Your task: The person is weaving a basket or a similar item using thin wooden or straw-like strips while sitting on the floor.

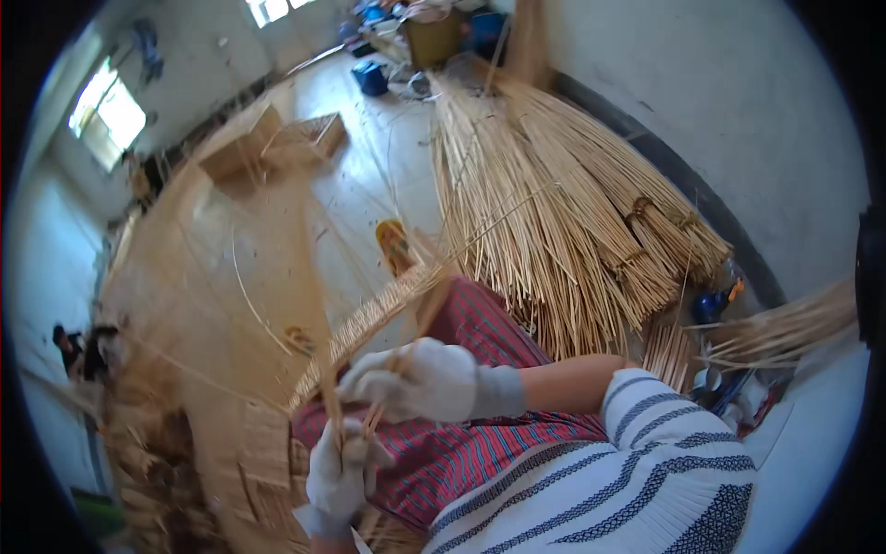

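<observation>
A woven cane piece with a pale braided edge [371, 317] slants across my lap, its long loose strips fanning out and smeared by motion. My right hand [415, 383], in a white glove, grips flat cane strips [399, 358] at the near side of the piece. Below it, my left hand [340, 471], also gloved, is closed around strips that run up toward the right hand. Both rest over red striped cloth [484, 328] on my legs.
Long cane bundles [554, 212] lie right, beside a blue bottle [712, 305]. A box-shaped woven piece [318, 134], a blue bucket [370, 78] and clutter stand farther back. Cane heaps [157, 462] lie lower left. A wall [748, 120] bounds the right; small dark figures are indistinct far left.
</observation>
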Tool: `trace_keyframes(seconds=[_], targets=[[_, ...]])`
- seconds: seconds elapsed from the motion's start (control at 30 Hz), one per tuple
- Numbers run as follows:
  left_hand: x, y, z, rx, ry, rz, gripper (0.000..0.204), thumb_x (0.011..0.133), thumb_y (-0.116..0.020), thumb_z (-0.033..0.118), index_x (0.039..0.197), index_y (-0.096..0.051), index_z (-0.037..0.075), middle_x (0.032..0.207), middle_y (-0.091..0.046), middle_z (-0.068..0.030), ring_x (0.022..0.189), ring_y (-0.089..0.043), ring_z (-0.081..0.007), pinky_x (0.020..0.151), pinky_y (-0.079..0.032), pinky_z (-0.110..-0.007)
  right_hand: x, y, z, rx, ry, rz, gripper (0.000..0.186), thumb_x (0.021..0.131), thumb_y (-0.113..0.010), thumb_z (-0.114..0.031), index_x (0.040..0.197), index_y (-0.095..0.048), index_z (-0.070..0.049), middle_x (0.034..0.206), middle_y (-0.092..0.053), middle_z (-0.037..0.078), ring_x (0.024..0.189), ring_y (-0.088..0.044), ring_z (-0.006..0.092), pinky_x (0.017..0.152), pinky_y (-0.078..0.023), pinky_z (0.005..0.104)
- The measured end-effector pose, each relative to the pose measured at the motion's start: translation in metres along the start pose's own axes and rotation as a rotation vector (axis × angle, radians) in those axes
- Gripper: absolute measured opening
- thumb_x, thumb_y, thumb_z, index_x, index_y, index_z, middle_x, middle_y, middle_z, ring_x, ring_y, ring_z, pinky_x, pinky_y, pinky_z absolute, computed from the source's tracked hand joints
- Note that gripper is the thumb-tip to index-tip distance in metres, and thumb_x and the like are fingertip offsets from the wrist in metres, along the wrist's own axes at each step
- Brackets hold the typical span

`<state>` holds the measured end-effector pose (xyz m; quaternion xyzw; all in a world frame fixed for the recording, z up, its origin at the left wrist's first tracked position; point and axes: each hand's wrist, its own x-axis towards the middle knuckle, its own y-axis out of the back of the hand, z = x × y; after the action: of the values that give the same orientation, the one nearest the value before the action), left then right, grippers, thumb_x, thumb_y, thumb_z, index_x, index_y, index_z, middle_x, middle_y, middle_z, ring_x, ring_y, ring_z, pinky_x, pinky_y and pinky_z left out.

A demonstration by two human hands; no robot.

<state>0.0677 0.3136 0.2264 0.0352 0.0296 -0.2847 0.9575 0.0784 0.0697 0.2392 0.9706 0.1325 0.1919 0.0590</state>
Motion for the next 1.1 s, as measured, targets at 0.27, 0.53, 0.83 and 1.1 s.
trace_keyframes(seconds=[0.27,0.53,0.83,1.1], targets=[[0.019,0.041,-0.072,1.209,0.166,-0.215,0.017,0.102,-0.054,0.029,0.114,-0.061,0.019,0.098,-0.07,-0.0093,0.093,-0.071,-0.0328,0.073,-0.057,-0.049,-0.088,0.053,0.041,0.307,-0.498,0.035,0.047,0.113,-0.044,-0.035,0.123,-0.071,0.002,0.081,-0.073,0.007,0.066,-0.066,0.011,0.059,-0.054,0.0246],[-0.013,0.035,-0.111,0.821,0.431,-0.42,0.044,0.095,-0.067,0.047,0.117,-0.062,0.009,0.104,-0.07,-0.0149,0.101,-0.069,-0.0359,0.086,-0.055,-0.047,-0.035,0.095,0.112,0.383,-0.46,0.122,0.039,0.109,-0.049,-0.024,0.107,-0.07,0.009,0.066,-0.065,0.01,0.05,-0.056,0.0136,0.045,-0.042,0.027],[0.039,0.055,-0.132,0.707,0.246,0.246,0.031,0.096,-0.07,0.027,0.12,-0.067,0.008,0.111,-0.072,-0.0151,0.101,-0.071,-0.0309,0.091,-0.056,-0.043,-0.024,0.111,0.18,0.421,-0.462,0.262,0.038,0.108,-0.054,-0.033,0.116,-0.069,0.001,0.084,-0.067,0.007,0.07,-0.06,0.0127,0.058,-0.048,0.0265],[0.135,0.042,-0.19,-0.606,0.515,0.504,0.042,0.109,-0.05,0.042,0.117,-0.064,0.004,0.087,-0.067,-0.006,0.059,-0.058,-0.0114,0.051,-0.052,-0.027,-0.052,0.093,0.203,0.319,-0.421,0.314,0.034,0.109,-0.053,-0.029,0.115,-0.07,-0.001,0.089,-0.07,0.008,0.079,-0.064,0.0166,0.071,-0.052,0.0332]])
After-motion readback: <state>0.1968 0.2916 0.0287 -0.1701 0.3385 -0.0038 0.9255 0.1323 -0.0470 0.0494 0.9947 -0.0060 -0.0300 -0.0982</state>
